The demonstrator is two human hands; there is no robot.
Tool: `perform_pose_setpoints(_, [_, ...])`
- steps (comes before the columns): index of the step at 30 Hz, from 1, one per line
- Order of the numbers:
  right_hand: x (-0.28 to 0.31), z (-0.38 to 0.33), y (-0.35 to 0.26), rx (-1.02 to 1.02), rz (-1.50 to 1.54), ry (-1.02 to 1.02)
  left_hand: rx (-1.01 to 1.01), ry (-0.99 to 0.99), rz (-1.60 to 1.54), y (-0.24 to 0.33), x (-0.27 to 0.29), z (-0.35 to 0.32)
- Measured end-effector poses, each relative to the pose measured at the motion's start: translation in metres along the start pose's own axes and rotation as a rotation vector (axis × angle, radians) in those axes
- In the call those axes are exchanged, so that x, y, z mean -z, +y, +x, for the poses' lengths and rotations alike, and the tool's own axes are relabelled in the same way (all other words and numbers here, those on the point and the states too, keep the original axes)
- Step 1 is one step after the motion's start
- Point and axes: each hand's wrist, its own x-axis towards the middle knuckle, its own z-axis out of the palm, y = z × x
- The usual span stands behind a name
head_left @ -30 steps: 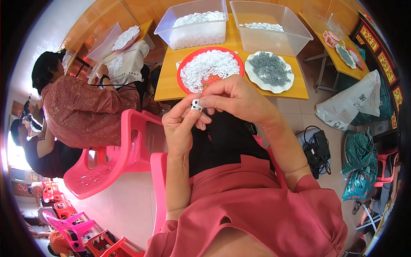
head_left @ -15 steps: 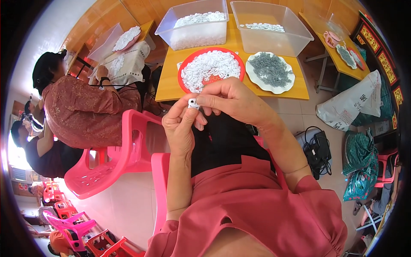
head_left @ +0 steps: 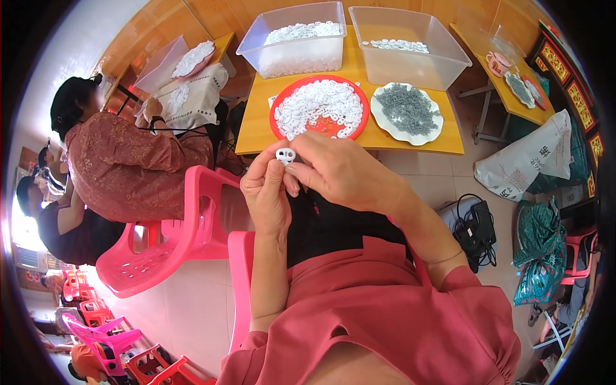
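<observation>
I see the left hand [head_left: 264, 196] pinched snugly around the white piece [head_left: 285, 154], near the red plate [head_left: 327, 128]; the right hand [head_left: 343, 168] curls beside it (whether gripping anything, I can't tell).

Bins [head_left: 418, 76] of small white parts [head_left: 305, 31], a worktable [head_left: 256, 131] and a seated co-worker [head_left: 131, 168] suggest an assembly workroom.

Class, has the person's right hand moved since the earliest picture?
Yes. Judged against the red plate, the right hand has come nearer the person's body, covering less of the plate's near edge.
</observation>
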Motion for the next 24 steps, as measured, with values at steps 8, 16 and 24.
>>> perform_pose_setpoints(8, [-0.022, -0.003, 0.009, 0.125, -0.213, 0.168, -0.055, 0.123, -0.064, -0.002, -0.020, -0.008])
perform_pose_setpoints(16, [-0.025, -0.004, 0.012, 0.163, -0.282, 0.208, -0.028, 0.078, -0.113, -0.004, -0.031, -0.015])
perform_pose_setpoints(24, [-0.029, -0.007, 0.019, 0.133, -0.271, 0.164, -0.001, 0.162, -0.161, -0.012, -0.035, -0.016])
